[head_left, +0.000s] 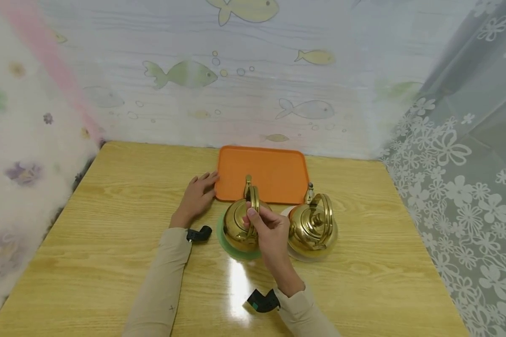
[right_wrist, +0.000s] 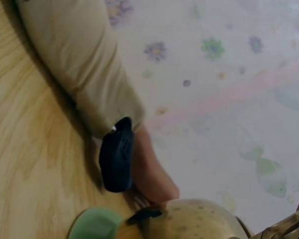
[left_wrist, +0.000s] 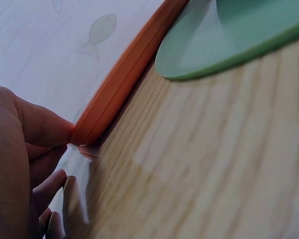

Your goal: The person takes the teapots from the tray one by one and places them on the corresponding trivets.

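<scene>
My right hand (head_left: 274,234) grips the upright arched handle of a shiny gold teapot (head_left: 236,224), thumb and fingers around it. In the head view this teapot overlaps a round green plate (head_left: 226,248), and its spout points to the back. Part of its rounded body (right_wrist: 194,219) shows at the bottom of the right wrist view. Palm down, my left hand (head_left: 197,196) lies at the left edge of an orange tray (head_left: 261,171). In the left wrist view, its thumb touches the tray's corner (left_wrist: 92,127), with the other fingers loosely extended below.
A second gold teapot (head_left: 312,224) stands close on the right, on a pale round plate (head_left: 305,256). The wooden table (head_left: 109,224) meets a fish-patterned wall covering (head_left: 244,79) behind the tray. A lace curtain (head_left: 459,187) hangs along the right side.
</scene>
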Available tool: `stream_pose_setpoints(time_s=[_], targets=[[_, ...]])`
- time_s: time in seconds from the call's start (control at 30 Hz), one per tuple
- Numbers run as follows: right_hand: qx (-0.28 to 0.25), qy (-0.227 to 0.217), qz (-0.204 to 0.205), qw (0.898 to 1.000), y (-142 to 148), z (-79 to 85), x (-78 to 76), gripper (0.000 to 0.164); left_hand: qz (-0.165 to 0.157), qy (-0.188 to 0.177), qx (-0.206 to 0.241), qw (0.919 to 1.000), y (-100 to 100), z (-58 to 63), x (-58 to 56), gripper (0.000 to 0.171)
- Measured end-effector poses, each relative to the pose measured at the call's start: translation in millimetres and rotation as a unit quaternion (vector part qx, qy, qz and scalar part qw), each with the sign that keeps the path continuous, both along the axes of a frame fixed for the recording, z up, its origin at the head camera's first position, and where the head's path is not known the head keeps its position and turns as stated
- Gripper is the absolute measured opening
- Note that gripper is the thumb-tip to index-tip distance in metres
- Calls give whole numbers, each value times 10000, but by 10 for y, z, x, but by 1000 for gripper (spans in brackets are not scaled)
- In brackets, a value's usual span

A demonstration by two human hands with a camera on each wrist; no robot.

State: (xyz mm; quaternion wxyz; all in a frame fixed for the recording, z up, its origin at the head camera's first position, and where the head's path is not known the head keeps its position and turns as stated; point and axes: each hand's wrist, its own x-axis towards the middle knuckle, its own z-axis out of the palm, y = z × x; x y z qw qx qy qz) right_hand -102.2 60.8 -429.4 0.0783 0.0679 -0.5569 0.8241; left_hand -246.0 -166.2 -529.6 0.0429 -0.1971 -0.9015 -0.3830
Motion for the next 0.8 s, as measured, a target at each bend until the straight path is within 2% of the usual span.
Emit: stream_pose_setpoints(time_s=[0.23, 0.8], targets=[[-24, 255, 74, 9996, 41, -14, 15, 35, 62, 0, -39, 10000, 3, 37, -3, 51], [293, 214, 391, 9986, 159, -2, 71, 36, 65, -64, -50, 9999, 38, 76, 43, 52]])
